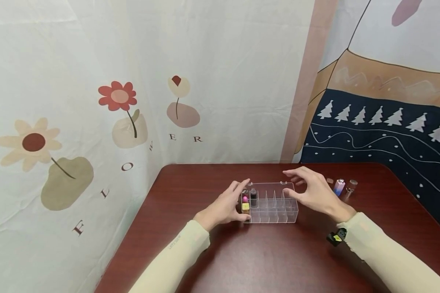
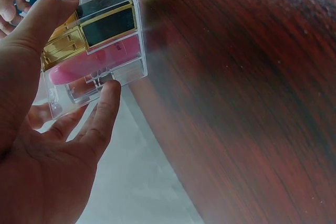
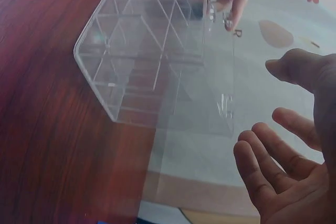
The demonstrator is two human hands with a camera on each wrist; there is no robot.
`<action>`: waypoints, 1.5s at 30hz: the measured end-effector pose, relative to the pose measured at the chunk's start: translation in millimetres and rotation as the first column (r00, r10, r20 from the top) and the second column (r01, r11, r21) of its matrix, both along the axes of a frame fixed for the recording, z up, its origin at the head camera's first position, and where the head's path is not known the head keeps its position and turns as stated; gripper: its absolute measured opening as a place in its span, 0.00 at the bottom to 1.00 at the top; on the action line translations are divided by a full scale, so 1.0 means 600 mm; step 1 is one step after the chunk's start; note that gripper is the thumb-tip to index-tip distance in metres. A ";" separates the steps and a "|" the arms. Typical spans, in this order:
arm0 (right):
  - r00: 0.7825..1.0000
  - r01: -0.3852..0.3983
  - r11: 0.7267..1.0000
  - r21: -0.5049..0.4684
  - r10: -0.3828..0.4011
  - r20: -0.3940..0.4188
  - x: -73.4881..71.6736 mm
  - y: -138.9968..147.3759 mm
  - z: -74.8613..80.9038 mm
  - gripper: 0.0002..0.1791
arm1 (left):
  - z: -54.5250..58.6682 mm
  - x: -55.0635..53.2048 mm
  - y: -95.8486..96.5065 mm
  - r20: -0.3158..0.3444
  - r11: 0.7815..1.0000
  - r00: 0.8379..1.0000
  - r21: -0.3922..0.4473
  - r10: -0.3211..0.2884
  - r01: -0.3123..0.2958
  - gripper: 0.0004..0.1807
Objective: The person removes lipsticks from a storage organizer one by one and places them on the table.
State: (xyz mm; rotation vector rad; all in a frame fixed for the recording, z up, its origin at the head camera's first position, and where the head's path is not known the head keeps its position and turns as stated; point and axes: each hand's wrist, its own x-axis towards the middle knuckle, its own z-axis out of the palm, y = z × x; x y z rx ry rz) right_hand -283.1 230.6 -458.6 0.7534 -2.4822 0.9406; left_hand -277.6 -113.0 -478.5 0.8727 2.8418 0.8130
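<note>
A clear plastic divided organizer box (image 1: 275, 217) stands on the table. My left hand (image 1: 225, 203) grips its left end, the thumb at the front and the fingers round the side and back. Inside that end, the left wrist view shows a black-and-gold lipstick (image 2: 110, 24) and a pink tube (image 2: 97, 61). A dark item (image 1: 254, 196) sits in the neighbouring column. My right hand (image 1: 317, 193) hovers by the box's right end with its fingers spread; the right wrist view shows it apart from the box and holding nothing.
To the right of my right hand stand a pink-and-blue lipstick (image 1: 339, 187) and a small clear item (image 1: 351, 186). A small pinkish object (image 1: 329, 180) is partly hidden behind that hand. Printed cloth (image 1: 223, 81) hangs behind the brown table (image 1: 264, 260).
</note>
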 end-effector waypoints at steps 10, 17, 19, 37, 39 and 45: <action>0.998 -0.060 0.997 0.047 0.058 0.037 -0.003 -0.039 0.006 0.31 | 0.000 -0.002 0.000 -0.007 1.000 1.000 -0.006 -0.002 0.002 0.69; 0.994 -0.112 0.992 0.052 0.112 0.003 -0.010 -0.061 0.006 0.28 | 0.006 -0.002 0.001 -0.004 1.000 1.000 -0.007 -0.001 0.001 0.69; 0.992 -0.126 0.990 0.056 0.126 -0.002 -0.013 -0.066 0.005 0.28 | 0.007 -0.003 0.001 -0.006 1.000 1.000 -0.011 -0.002 0.002 0.69; 0.976 -0.216 0.970 0.115 0.212 0.041 -0.017 -0.106 0.006 0.24 | 0.003 -0.001 0.002 -0.020 1.000 1.000 -0.031 -0.003 0.002 0.69; 0.976 -0.216 0.968 0.128 0.213 0.038 -0.019 -0.109 0.003 0.23 | 0.003 -0.001 0.002 -0.021 1.000 1.000 -0.030 -0.003 0.003 0.69; 0.978 -0.207 0.966 0.154 0.200 0.060 -0.018 -0.118 0.001 0.23 | 0.002 -0.001 0.000 -0.025 1.000 1.000 -0.026 -0.011 0.010 0.68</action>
